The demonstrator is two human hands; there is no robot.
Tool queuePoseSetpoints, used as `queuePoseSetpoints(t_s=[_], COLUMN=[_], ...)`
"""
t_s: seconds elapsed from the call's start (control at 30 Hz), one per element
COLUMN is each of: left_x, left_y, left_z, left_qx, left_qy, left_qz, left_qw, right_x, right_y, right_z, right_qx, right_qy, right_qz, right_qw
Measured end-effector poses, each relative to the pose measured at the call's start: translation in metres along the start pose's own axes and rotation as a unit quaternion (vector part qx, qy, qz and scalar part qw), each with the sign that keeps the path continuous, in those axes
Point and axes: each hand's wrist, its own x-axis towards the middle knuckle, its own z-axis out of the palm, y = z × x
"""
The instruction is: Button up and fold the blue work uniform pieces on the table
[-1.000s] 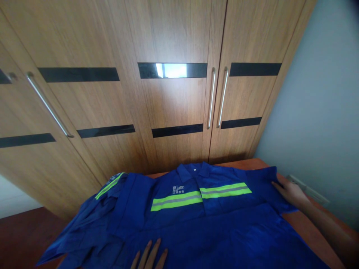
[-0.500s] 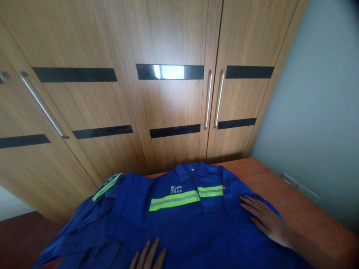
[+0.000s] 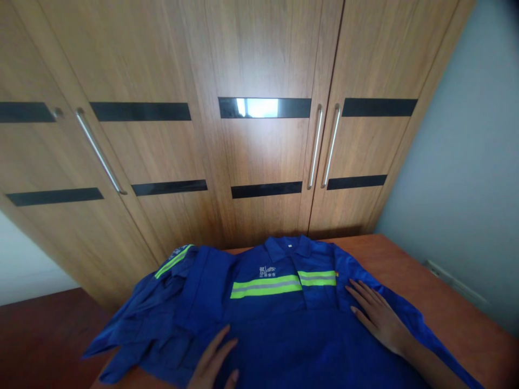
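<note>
A blue work jacket [image 3: 284, 335] lies spread out, collar away from me, with a yellow-green and grey reflective band across its chest and white printing above the band. My left hand [image 3: 213, 362] rests on the lower front of the jacket, fingers apart, partly cut off by the bottom edge. On the right side, my right hand [image 3: 379, 319] lies flat near the sleeve, fingers stretched out. Neither hand grips the cloth. More blue clothing [image 3: 162, 308], with a reflective stripe, is bunched at the left.
The jacket lies on a reddish-brown tabletop [image 3: 425, 292]. Behind it stands a wooden wardrobe [image 3: 259, 151] with metal handles and dark strips. A pale wall [image 3: 458, 178] rises at the right, with a socket strip [image 3: 454, 281] at the table's edge.
My left hand has turned and come slightly higher on the jacket, its thumb now showing. My right hand remains flat on the cloth. The view has shifted a little to the left.
</note>
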Motion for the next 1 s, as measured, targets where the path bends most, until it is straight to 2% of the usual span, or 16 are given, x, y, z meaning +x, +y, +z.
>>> queuePoseSetpoints(t_s=[0.13, 0.2, 0.23, 0.33, 0.4, 0.5, 0.63, 0.83, 0.93, 1.0], left_x=[0.046, 0.069, 0.08, 0.105, 0.118, 0.133, 0.149, 0.151, 0.144, 0.14], left_y=[-0.036, -0.054, -0.061, -0.071, -0.072, -0.076, -0.085, -0.083, -0.081, -0.076], left_z=[-0.052, -0.064, -0.066, -0.055, -0.044, -0.032, -0.03, -0.043, -0.054, -0.06], left_qx=[-0.032, -0.023, -0.024, -0.014, -0.007, -0.012, -0.061, -0.208, -0.199, -0.163], left_qy=[0.069, 0.026, -0.017, -0.115, -0.129, -0.118, -0.091, -0.068, -0.021, 0.012], left_qz=[-0.219, -0.309, -0.327, -0.327, -0.319, -0.338, -0.375, -0.363, -0.368, -0.356], left_qw=[0.973, 0.95, 0.945, 0.938, 0.939, 0.934, 0.921, 0.906, 0.908, 0.92], right_x=[-0.001, 0.0, 0.0, 0.0, 0.001, 0.001, 0.002, 0.002, 0.002, 0.002], right_y=[0.016, 0.019, 0.019, 0.017, 0.016, 0.015, 0.015, 0.017, 0.017, 0.017], right_z=[-0.002, -0.004, -0.004, -0.004, -0.004, -0.005, -0.006, -0.004, -0.004, -0.004], right_qx=[-0.003, -0.004, -0.003, 0.001, 0.001, -0.002, -0.007, -0.012, -0.014, -0.016], right_qy=[-0.001, -0.003, -0.003, 0.003, 0.004, 0.004, 0.006, 0.01, 0.008, 0.004], right_qz=[0.004, 0.004, 0.004, 0.003, 0.002, 0.004, 0.005, -0.001, -0.001, -0.001], right_qw=[1.0, 1.0, 1.0, 1.0, 1.0, 1.0, 1.0, 1.0, 1.0, 1.0])
